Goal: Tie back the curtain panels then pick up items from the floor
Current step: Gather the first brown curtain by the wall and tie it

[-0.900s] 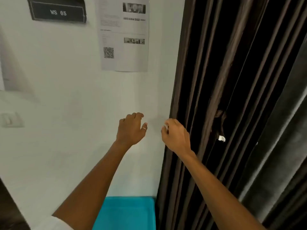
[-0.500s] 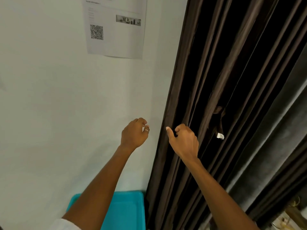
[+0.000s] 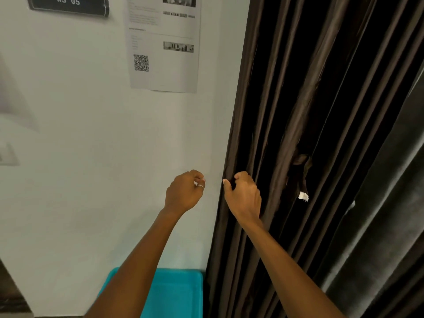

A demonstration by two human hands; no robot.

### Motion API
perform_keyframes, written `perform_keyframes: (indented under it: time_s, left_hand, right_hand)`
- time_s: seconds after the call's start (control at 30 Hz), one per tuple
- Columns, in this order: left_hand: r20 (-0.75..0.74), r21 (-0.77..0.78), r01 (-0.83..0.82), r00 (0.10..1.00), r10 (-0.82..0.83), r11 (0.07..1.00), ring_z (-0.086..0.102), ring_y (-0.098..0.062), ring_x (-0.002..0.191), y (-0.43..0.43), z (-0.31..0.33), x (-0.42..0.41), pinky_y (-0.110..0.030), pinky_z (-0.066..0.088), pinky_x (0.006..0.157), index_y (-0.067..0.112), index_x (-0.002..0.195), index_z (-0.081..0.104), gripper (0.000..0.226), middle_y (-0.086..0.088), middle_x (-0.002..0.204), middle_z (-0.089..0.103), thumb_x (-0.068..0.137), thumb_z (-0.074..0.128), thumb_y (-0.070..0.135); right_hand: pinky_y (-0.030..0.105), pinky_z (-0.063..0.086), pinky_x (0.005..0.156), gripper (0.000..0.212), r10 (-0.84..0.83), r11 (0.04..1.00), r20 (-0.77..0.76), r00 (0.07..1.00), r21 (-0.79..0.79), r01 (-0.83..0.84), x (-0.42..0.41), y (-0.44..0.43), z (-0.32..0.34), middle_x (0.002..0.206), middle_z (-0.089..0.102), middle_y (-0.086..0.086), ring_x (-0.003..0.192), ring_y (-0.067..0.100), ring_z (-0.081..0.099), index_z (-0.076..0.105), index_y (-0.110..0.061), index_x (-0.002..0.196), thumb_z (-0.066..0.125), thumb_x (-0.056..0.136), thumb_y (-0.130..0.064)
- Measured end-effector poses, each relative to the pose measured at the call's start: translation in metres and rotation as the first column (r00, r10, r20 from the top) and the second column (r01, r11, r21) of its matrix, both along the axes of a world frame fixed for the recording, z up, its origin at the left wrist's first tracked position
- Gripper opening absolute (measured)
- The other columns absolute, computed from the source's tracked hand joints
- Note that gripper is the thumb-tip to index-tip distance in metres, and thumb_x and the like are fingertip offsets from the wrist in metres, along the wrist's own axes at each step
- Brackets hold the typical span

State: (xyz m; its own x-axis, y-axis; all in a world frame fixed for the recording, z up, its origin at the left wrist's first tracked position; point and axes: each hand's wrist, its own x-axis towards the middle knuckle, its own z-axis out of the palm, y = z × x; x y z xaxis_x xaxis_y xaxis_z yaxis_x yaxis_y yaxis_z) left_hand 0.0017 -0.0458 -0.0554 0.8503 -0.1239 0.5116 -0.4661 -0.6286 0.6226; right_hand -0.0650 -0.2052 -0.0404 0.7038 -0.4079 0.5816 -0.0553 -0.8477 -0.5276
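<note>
The right hand (image 3: 244, 197) curls its fingers round the wall-side edge of the dark brown pleated fabric curtain panel (image 3: 269, 111). The left hand (image 3: 184, 191) hovers just beside, fingers curled, seemingly empty. I judge the tie-back is only starting; next, the folds need bunching.

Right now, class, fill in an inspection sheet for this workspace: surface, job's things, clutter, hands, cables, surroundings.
Surface: floor not in view; white wall ahead.
Job's things: brown curtain hanging in folds, not tied back; a white tag on it.
Clutter: turquoise tray below the hands.
Hands: right hand grips the curtain's edge; left hand curled before the wall, holding nothing seen.
Cables: nothing seen.
Surroundings: paper notice, black sign, wall switch, grey curtain.
</note>
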Motion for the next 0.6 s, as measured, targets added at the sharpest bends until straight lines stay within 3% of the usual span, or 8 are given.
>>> perform_keyframes:
  time_s: [0.1, 0.27, 0.37, 0.5, 0.6]
  left_hand:
    - [0.012, 0.001, 0.004, 1.000, -0.004, 1.000, 0.066, -0.007, 0.088, -0.001, 0.009, -0.012, -0.020, 0.042, 0.068, 0.028, 0.112, 0.068, 0.020, 0.013, 0.108, 0.071, 0.095, 0.059, 0.034]
    - [0.008, 0.018, -0.003, 1.000, 0.003, 1.000, 0.066, -0.008, 0.090, 0.004, 0.023, -0.021, -0.016, 0.039, 0.065, 0.030, 0.112, 0.067, 0.019, 0.014, 0.108, 0.071, 0.096, 0.057, 0.036]
    - [0.015, 0.027, 0.008, 1.000, -0.008, 1.000, 0.066, -0.009, 0.094, 0.005, 0.028, -0.024, -0.019, 0.042, 0.070, 0.029, 0.112, 0.067, 0.021, 0.011, 0.111, 0.072, 0.099, 0.055, 0.039]
    - [0.001, 0.040, 0.040, 0.999, -0.040, 0.998, 0.064, -0.006, 0.093, -0.004, 0.034, -0.031, -0.020, 0.042, 0.071, 0.032, 0.114, 0.065, 0.049, 0.013, 0.110, 0.071, 0.096, 0.038, 0.069]
    - [-0.028, 0.037, 0.032, 0.999, -0.031, 0.999, 0.064, -0.005, 0.095, -0.017, 0.042, -0.036, -0.025, 0.047, 0.076, 0.033, 0.118, 0.064, 0.071, 0.017, 0.111, 0.070, 0.084, 0.030, 0.087]
  right_hand:
    - [0.033, 0.054, 0.070, 0.045, -0.003, 0.999, -0.021, 1.000, 0.051, 0.004, 0.002, -0.003, 0.008, 0.109, 0.067, 0.009, 0.091, 0.028, 0.070, 0.056, -0.008, 0.126, 0.068, 0.097, -0.039]
    - [0.037, 0.061, 0.071, 0.020, 0.022, 1.000, -0.041, 0.999, 0.005, -0.022, 0.006, -0.006, 0.018, 0.095, 0.070, 0.010, 0.085, 0.027, 0.072, 0.061, -0.006, 0.109, 0.062, 0.101, -0.024]
    - [0.030, 0.056, 0.065, 0.017, 0.054, 0.998, -0.022, 0.998, -0.022, -0.055, 0.003, -0.003, 0.012, 0.092, 0.071, 0.008, 0.081, 0.023, 0.072, 0.065, -0.006, 0.103, 0.061, 0.102, -0.022]
    - [0.024, 0.042, 0.058, 0.016, 0.117, 0.992, -0.004, 0.993, -0.037, -0.117, -0.004, 0.006, 0.004, 0.085, 0.070, 0.004, 0.071, 0.018, 0.066, 0.064, -0.009, 0.093, 0.061, 0.102, -0.022]
    - [0.024, 0.042, 0.057, 0.018, 0.182, 0.982, 0.004, 0.983, -0.045, -0.182, -0.007, 0.016, 0.003, 0.084, 0.071, 0.003, 0.072, 0.018, 0.066, 0.067, -0.010, 0.095, 0.058, 0.103, -0.024]
